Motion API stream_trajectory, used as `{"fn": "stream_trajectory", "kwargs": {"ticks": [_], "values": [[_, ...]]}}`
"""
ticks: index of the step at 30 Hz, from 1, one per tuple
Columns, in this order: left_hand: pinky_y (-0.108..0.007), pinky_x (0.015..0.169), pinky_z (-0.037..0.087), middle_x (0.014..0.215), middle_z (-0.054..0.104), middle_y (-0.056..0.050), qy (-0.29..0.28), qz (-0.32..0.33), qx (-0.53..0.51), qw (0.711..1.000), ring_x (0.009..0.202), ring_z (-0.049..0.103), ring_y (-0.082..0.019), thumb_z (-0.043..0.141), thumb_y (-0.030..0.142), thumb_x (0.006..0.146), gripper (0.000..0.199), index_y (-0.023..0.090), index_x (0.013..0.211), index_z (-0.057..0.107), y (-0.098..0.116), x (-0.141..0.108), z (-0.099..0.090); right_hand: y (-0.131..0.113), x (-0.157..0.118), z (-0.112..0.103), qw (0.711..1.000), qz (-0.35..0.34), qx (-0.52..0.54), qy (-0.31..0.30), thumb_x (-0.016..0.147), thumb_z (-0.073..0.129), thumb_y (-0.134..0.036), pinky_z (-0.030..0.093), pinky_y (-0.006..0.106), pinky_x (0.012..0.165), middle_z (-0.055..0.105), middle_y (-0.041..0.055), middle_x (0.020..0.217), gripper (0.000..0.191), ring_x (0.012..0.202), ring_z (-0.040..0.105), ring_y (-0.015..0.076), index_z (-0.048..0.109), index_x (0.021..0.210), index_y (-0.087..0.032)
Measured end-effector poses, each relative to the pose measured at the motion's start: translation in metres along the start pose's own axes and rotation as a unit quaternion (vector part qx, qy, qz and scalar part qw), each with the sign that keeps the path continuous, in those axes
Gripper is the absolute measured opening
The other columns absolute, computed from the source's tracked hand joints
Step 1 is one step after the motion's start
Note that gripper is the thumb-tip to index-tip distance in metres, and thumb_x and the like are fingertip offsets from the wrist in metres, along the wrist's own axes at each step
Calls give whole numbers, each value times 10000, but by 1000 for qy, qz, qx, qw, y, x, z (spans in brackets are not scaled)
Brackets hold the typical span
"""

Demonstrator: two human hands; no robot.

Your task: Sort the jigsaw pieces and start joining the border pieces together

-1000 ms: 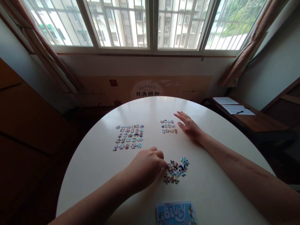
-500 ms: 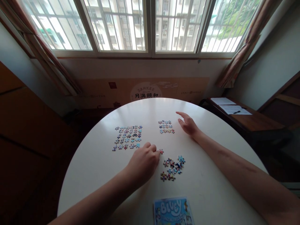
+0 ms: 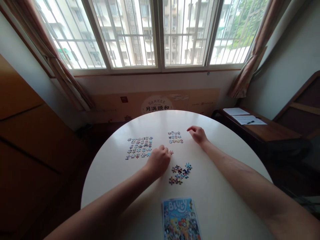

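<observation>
On a round white table (image 3: 110,186), the fingers of my left hand (image 3: 158,161) pinch a small reddish puzzle piece (image 3: 171,152) at its edge. Beyond it lies a small block of puzzle pieces (image 3: 175,137) in short rows. My right hand (image 3: 198,134) hovers or rests just right of that block, loosely curled with the forefinger out and nothing visible in it. Left of my left hand, a larger group of puzzle pieces (image 3: 140,146) is laid out in rows. A loose pile of puzzle pieces (image 3: 180,173) lies nearer to me.
A blue puzzle picture marked "Bluey" (image 3: 180,220) lies at the near side of the table. To the right stands a brown wooden bench (image 3: 255,131) with papers (image 3: 241,120) and a pen. Barred windows and a printed cardboard panel (image 3: 195,103) are behind.
My left hand has moved slightly away from me with the puzzle piece, farther from the pile. My right hand's fingers have curled in more. The camera view has tilted and shifted.
</observation>
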State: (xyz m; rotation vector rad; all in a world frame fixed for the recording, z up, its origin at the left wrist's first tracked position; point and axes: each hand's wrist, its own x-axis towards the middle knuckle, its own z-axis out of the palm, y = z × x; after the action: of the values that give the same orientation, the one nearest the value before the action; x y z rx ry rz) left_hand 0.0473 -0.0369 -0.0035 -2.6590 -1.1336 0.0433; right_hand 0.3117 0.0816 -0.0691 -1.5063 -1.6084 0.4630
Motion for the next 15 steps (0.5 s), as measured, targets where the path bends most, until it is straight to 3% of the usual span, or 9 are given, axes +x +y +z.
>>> {"fn": "stream_trajectory", "kwargs": {"ticks": [3, 6, 11, 15], "values": [[-344, 643, 444, 920, 663, -155, 2, 2, -11, 1000, 888, 569, -275, 420, 88, 955, 319, 118, 1082, 710, -9, 8, 1, -10, -17, -2, 999, -41, -19, -17, 960, 636, -335, 562, 317, 695, 694, 37, 954, 219, 771, 657, 158, 681, 1047, -140], [-327, 657, 453, 950, 654, -141, 14, -12, -25, 1000, 908, 568, -267, 444, 113, 957, 322, 151, 1167, 686, -14, 9, 7, -23, -39, -1, 993, -109, -28, -42, 883, 574, -189, 467, 270, 569, 616, -20, 586, 183, 528, 544, 131, 753, 867, -155], [-328, 694, 484, 992, 644, -129, 37, -9, -32, 999, 908, 556, -250, 471, 100, 920, 421, 149, 1320, 592, -17, 2, 15, -50, -64, 4, 964, -240, -43, -108, 831, 551, -128, 474, 277, 673, 725, 26, 817, 304, 681, 612, 151, 794, 971, -245], [-321, 670, 477, 932, 633, -110, 31, 7, -48, 998, 866, 553, -240, 471, 131, 941, 262, 161, 1107, 672, -18, -1, 13, -64, -66, 6, 946, -284, -80, -135, 861, 575, -126, 468, 288, 700, 707, 35, 871, 327, 746, 617, 168, 783, 1058, -282]]}}
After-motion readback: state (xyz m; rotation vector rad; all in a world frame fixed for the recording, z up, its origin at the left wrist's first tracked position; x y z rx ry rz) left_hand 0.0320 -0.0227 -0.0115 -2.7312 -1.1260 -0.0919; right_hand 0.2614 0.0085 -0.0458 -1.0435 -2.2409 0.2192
